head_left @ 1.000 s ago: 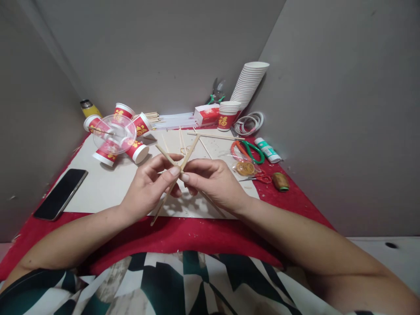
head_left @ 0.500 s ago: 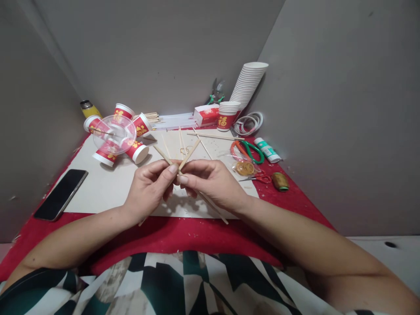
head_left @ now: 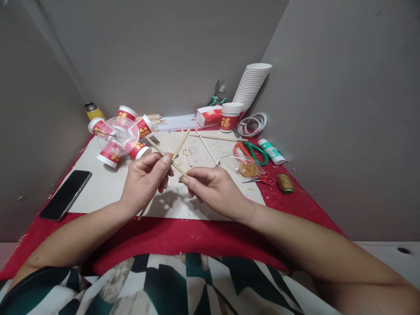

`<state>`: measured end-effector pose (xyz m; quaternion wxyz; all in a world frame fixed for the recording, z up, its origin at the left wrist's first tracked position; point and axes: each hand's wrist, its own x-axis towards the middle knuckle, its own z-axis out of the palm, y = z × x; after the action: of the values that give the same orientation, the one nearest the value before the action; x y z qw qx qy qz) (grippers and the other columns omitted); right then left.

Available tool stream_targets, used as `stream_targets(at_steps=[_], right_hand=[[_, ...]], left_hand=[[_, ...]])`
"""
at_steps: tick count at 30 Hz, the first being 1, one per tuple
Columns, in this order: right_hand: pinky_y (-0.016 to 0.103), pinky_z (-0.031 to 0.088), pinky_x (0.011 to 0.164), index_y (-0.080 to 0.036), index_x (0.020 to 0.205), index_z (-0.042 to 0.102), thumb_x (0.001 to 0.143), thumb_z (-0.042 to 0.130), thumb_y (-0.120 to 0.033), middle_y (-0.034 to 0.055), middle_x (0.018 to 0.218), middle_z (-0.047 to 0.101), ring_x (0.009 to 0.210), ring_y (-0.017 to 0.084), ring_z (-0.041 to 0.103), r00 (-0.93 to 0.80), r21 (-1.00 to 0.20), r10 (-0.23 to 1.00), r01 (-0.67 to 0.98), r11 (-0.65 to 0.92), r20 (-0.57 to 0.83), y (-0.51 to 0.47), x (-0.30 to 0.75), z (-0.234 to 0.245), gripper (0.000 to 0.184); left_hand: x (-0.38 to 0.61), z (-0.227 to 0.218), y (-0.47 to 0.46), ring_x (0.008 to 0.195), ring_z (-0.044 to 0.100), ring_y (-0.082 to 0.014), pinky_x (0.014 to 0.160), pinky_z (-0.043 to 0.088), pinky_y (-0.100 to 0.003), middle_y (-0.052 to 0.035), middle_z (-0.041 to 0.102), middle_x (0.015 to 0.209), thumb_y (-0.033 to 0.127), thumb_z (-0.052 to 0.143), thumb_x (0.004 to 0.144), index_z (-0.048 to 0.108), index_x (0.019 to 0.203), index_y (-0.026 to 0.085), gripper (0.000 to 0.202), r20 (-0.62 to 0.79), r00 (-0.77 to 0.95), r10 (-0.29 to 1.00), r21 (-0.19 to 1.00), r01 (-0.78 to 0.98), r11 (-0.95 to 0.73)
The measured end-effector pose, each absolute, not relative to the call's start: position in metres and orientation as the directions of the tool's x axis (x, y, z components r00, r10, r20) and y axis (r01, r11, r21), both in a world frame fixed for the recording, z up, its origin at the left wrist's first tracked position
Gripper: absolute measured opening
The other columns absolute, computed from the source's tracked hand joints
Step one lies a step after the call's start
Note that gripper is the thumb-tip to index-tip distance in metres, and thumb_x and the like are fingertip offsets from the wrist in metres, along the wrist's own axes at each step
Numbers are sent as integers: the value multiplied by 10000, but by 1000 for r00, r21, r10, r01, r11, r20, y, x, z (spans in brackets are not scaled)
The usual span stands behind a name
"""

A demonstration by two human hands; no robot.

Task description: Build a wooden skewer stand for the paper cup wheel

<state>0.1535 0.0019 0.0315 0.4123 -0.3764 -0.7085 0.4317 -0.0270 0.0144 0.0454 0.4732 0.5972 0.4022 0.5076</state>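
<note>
My left hand (head_left: pixel 144 178) is closed, thumb and fingers pinching two crossed wooden sticks close to where they meet. One stick (head_left: pixel 181 143) slants up to the right, and its lower end shows below my left wrist. The other stick (head_left: pixel 180 169) runs from upper left down to my right hand (head_left: pixel 216 188). Thumb and fingers of that hand pinch it a little right of the crossing. Both hands are raised over the white board (head_left: pixel 197 205). Beyond them, thin rubber bands (head_left: pixel 190 151) and several loose thin sticks (head_left: pixel 206 148) lie on the board.
Several red-and-white paper cups around clear plastic discs (head_left: pixel 118 135) stand back left, with a phone (head_left: pixel 66 194) nearer. At right are green-handled scissors (head_left: pixel 257 153), a bag of rubber bands (head_left: pixel 247 169), red scissors (head_left: pixel 267 179) and a thread spool (head_left: pixel 285 183). Stacked cups (head_left: pixel 252 85) lean behind.
My right hand has moved right and slightly down, away from my left hand, and now grips the stick beyond the crossing. The view has shifted slightly.
</note>
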Motion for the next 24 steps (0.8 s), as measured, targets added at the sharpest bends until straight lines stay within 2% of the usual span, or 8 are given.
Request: stream_targets(at_steps=[3, 7, 17, 20, 24], right_hand=[[188, 381, 530, -151, 652, 576, 945, 516, -264, -36, 541, 519, 521, 63, 467, -388, -867, 857, 226, 444, 338, 1, 155, 30, 320], [186, 390, 537, -149, 694, 590, 961, 486, -250, -38, 547, 526, 521, 65, 481, -411, -842, 836, 240, 484, 363, 2, 155, 27, 303], [192, 389, 517, -146, 691, 587, 949, 471, -287, -38, 509, 522, 492, 72, 476, -427, -884, 854, 217, 415, 297, 6, 153, 25, 316], [200, 388, 518, -147, 710, 603, 937, 480, -296, -42, 499, 522, 484, 76, 476, -413, -899, 872, 222, 378, 264, 11, 153, 22, 298], [209, 381, 520, -151, 693, 599, 926, 480, -300, -38, 501, 530, 487, 81, 474, -399, -892, 877, 243, 381, 267, 17, 152, 17, 301]], left_hand=[[-26, 47, 14, 410, 443, -68, 386, 335, -203, 18, 520, 511, 406, 663, 867, 608, 641, 155, 343, 232, 155, 960, 971, 19, -238], [-26, 49, 11, 403, 439, -66, 390, 319, -218, 6, 547, 530, 394, 674, 860, 612, 624, 148, 346, 247, 129, 960, 965, 55, -256], [-26, 46, 12, 384, 391, -58, 396, 263, -218, 21, 500, 467, 381, 656, 874, 616, 621, 148, 346, 247, 119, 962, 960, 102, -259], [-26, 43, 18, 391, 393, -51, 394, 275, -208, 12, 530, 516, 369, 665, 864, 615, 629, 140, 333, 188, 121, 975, 979, 50, -195], [-25, 39, 27, 397, 422, -65, 377, 306, -191, 30, 467, 489, 404, 668, 850, 616, 653, 133, 339, 63, 157, 985, 994, -99, -48]])
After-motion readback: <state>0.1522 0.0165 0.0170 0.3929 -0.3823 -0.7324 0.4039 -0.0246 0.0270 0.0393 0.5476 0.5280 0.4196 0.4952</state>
